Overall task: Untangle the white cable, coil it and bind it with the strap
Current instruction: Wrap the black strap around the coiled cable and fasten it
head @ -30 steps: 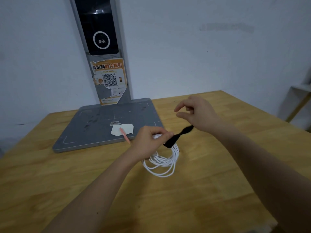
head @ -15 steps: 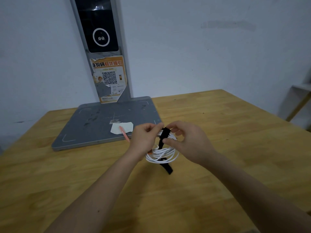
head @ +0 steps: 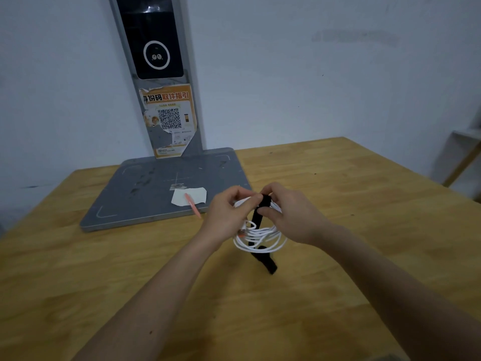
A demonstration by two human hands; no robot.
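The white cable [head: 260,237] is wound into a round coil and held above the wooden table [head: 338,204]. My left hand [head: 226,212] grips the coil's upper left side, fingers curled round the strands. My right hand [head: 289,214] pinches the black strap [head: 259,217] where it crosses the top of the coil. The strap runs down across the loops, and its loose end [head: 268,261] hangs out below the coil. An orange connector tip [head: 241,232] shows at the coil's left edge.
A grey stand base plate [head: 145,194] lies at the back left, with an upright post carrying a black screen [head: 152,37] and an orange QR poster [head: 169,118]. A white paper scrap [head: 190,196] and a pink pen [head: 192,204] lie on the plate near my left hand.
My right hand came down from the upper right with the strap and now pinches it on top of the coil. The strap's free end moved from stretched sideways to hanging below the loops.
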